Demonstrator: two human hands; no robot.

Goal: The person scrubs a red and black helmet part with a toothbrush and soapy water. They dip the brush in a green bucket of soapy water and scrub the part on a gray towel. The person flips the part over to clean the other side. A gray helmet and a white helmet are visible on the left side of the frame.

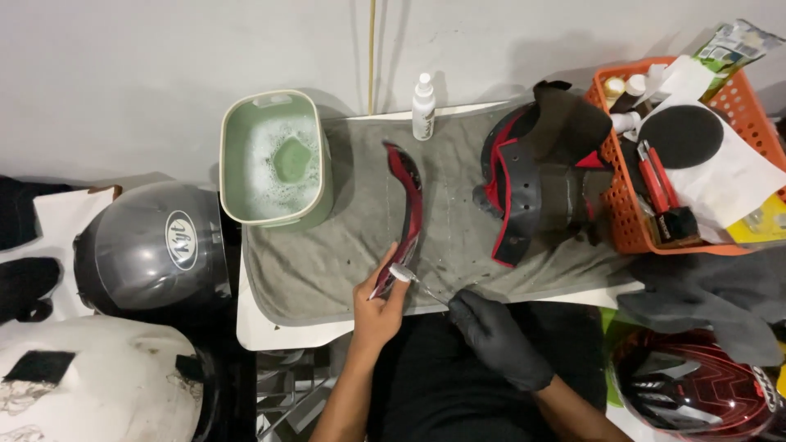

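My bare left hand (377, 307) grips the near end of a long curved red and black helmet trim piece (408, 205) that lies on a grey towel (327, 254). My right hand (491, 331), in a black glove, holds a toothbrush (413, 280) by its handle. The brush head rests against the trim piece just above my left thumb.
A pale green tub of soapy water (274, 160) stands at the towel's left, a white spray bottle (423, 106) behind. A black and red helmet shell (536, 180) lies at right beside an orange basket (630, 229) of supplies. Grey (151, 245), white (90, 385) and red (696, 385) helmets surround the table.
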